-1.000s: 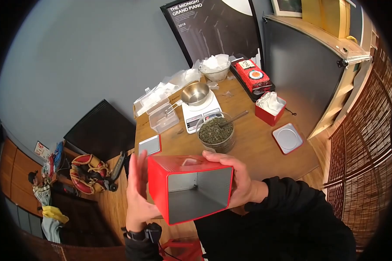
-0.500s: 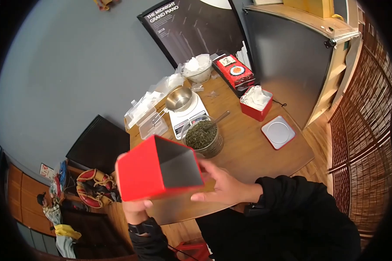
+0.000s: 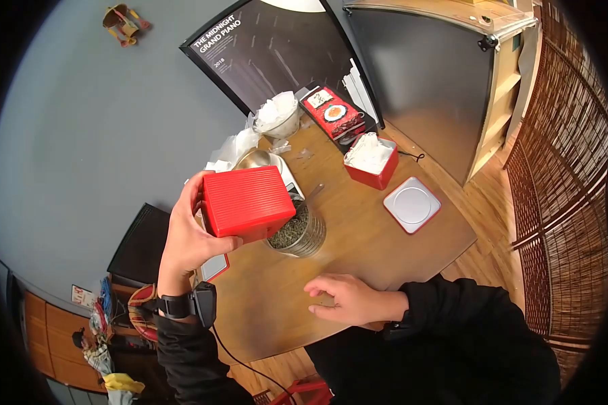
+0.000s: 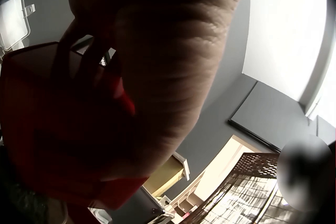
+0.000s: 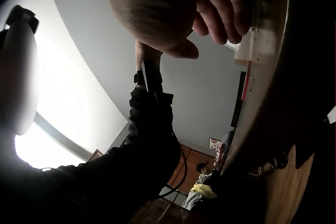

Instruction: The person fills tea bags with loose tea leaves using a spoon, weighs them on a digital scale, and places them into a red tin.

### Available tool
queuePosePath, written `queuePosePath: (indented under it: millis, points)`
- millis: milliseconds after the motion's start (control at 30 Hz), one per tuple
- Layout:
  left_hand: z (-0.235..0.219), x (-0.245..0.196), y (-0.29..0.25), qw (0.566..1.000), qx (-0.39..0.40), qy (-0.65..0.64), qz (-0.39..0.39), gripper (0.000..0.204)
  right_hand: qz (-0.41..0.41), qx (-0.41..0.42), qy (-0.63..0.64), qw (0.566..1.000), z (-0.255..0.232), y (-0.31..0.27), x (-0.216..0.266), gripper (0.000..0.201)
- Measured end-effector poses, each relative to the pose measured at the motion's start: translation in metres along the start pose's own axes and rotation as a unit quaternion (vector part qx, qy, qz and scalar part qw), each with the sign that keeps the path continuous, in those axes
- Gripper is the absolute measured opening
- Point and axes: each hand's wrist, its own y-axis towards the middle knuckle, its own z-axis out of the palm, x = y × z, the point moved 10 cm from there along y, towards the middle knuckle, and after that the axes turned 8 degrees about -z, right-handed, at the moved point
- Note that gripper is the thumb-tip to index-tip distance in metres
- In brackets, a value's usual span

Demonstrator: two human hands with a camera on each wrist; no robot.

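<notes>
Two hands work apart: nearest, the right hand [image 3: 348, 302] rests on the wooden table [image 3: 378, 233], fingers loosely spread and holding nothing. Farther off, the left hand [image 3: 186, 236] grips the ribbed red square tin [image 3: 247, 202], tipped mouth-down over the glass jar of loose green tea leaves [image 3: 294, 231]. That tin looks light, stiff and probably slick-sided, so it is likely best clasped across opposite walls.

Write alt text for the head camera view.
A person's left hand holds a red tin tipped over a glass jar of loose tea on a wooden table; the right hand rests on the table nearby.
</notes>
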Motion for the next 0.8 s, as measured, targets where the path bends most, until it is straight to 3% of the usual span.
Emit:
queuePosePath:
  millis: [367,467,567,633,700,767,800]
  points:
    - [0.004,-0.012,0.002,0.998,-0.002,0.064,0.009,0.092,0.009,0.001,0.007,1.0,0.001,0.0,-0.001,0.036]
    - [-0.004,-0.005,-0.005,0.997,-0.013,0.07,0.003,0.1,0.004,-0.001,0.003,1.0,0.001,0.0,-0.003,0.036]
    - [-0.023,0.002,-0.026,0.998,-0.056,0.005,0.027,0.093,0.002,-0.006,0.002,1.0,0.0,0.0,-0.003,0.037]
    - [-0.05,0.017,-0.053,0.98,-0.16,-0.121,0.003,0.095,0.008,-0.007,0.004,1.0,-0.002,0.002,-0.002,0.038]
    - [-0.057,0.045,-0.077,0.971,-0.18,-0.159,0.01,0.091,0.045,-0.01,0.048,0.998,-0.004,0.003,-0.006,0.043]
    - [-0.061,0.076,-0.105,0.915,-0.22,-0.336,0.04,0.084,0.049,0.005,0.065,0.997,-0.002,0.01,-0.005,0.05]
    - [-0.055,0.101,-0.117,0.897,-0.195,-0.396,0.033,0.082,0.055,0.017,0.086,0.995,0.001,0.014,-0.005,0.058]
